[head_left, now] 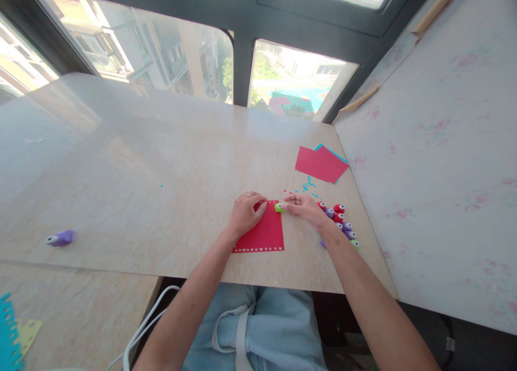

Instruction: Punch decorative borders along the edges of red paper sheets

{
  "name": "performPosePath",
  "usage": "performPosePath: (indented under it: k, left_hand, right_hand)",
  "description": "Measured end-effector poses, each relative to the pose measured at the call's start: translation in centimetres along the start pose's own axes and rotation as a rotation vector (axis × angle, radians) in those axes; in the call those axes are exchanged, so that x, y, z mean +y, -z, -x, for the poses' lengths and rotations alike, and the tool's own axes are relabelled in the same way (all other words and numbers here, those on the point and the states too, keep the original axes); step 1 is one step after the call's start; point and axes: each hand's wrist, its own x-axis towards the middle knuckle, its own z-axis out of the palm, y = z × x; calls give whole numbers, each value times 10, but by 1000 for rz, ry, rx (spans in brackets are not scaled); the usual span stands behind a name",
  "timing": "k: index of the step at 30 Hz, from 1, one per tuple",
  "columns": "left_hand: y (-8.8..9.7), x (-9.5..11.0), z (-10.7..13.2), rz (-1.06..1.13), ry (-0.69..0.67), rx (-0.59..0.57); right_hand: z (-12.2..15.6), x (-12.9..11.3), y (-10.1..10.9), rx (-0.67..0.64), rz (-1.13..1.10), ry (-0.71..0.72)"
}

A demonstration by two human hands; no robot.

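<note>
A red paper sheet point(264, 233) lies on the marble table point(141, 188) in front of me; a row of small heart-shaped holes runs along its near edge. My left hand point(245, 212) rests on the sheet's upper left part, fingers curled and pressing it down. My right hand point(305, 207) pinches a small green paper punch point(278, 207) at the sheet's top right corner. Several small red, purple and green punches point(341, 223) lie in a cluster just right of my right hand.
A stack of red and blue paper point(321, 162) lies farther back right, with blue paper bits point(309, 185) scattered before it. A lone purple punch point(60, 237) sits far left. Blue and yellow punched paper point(12, 333) lies at the lower left. A wall stands on the right.
</note>
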Motion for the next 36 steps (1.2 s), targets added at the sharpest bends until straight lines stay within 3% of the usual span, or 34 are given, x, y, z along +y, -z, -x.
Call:
performPosePath:
  k: [5, 12, 36]
  left_hand:
    - [0, 2, 0, -38, -8, -15]
    - [-1, 0, -1, -43, 4, -18]
    - [-3, -4, 2, -97, -39, -44]
  right_hand:
    - [4, 13, -4, -15, 132, 110]
    - [1, 23, -13, 139, 194, 154]
    - [2, 23, 0, 24, 382, 268]
